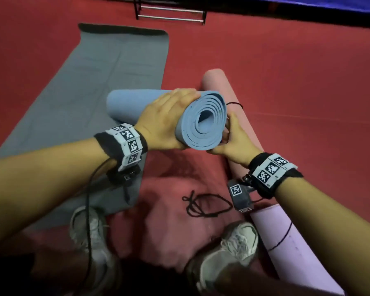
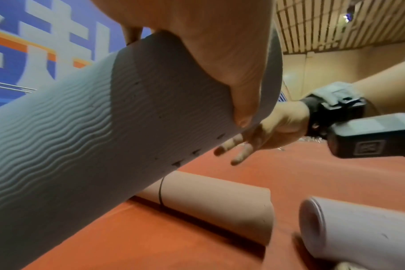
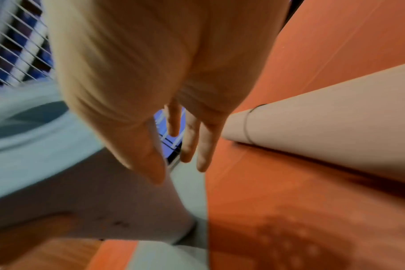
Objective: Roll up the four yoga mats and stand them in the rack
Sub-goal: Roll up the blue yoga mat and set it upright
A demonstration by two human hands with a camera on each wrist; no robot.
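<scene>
A blue yoga mat (image 1: 132, 105), rolled into a tube, is lifted off the red floor with its spiral end toward me. My left hand (image 1: 167, 120) grips over the top of the roll near that end, fingers curled round it. My right hand (image 1: 233, 139) touches the end's lower right side with straight fingers (image 2: 234, 144). A pink rolled mat (image 1: 218, 82) with a black band lies on the floor to the right. A lilac rolled mat (image 1: 286, 242) lies nearer me. A grey mat (image 1: 94, 82) lies flat on the left. The rack (image 1: 171, 13) stands at the far edge.
Loose black elastic cords (image 1: 207, 205) lie on the floor between my shoes (image 1: 233, 248). A blue barrier (image 1: 308, 3) runs along the back right. Red floor stretches open on the right side.
</scene>
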